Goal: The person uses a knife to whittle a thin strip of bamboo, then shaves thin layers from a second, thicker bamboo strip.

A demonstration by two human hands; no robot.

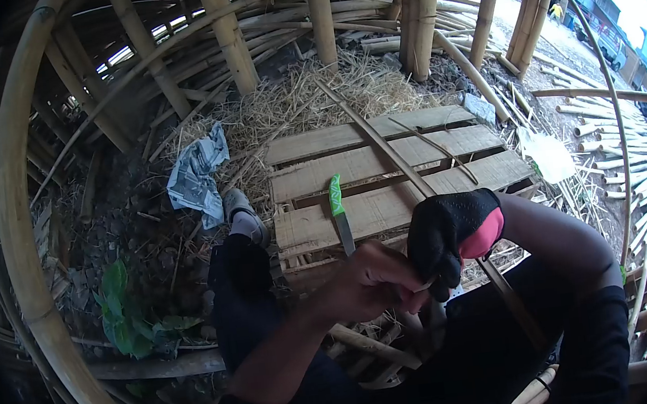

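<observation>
My bare left hand (375,279) is closed, its fingertips pinched together against my right hand; a small pale tip shows between the hands, too little to name. My right hand (456,239) wears a black and pink glove and is closed too. A long bamboo strip (380,142) runs from the straw, over the wooden slats (325,216), and passes beneath my right hand, showing again below it across my lap. Whether that hand grips the strip is hidden. A knife with a green handle (336,197) lies on the slats, its blade pointing toward my left hand.
Thick bamboo posts (227,35) stand beyond a straw heap (289,103). Crumpled newspaper (200,171) lies beside my left shoe (246,214). A curved bamboo pole (23,233) rises at the left. Many cut bamboo poles (635,161) lie at the right. A distant person (557,12) wears yellow.
</observation>
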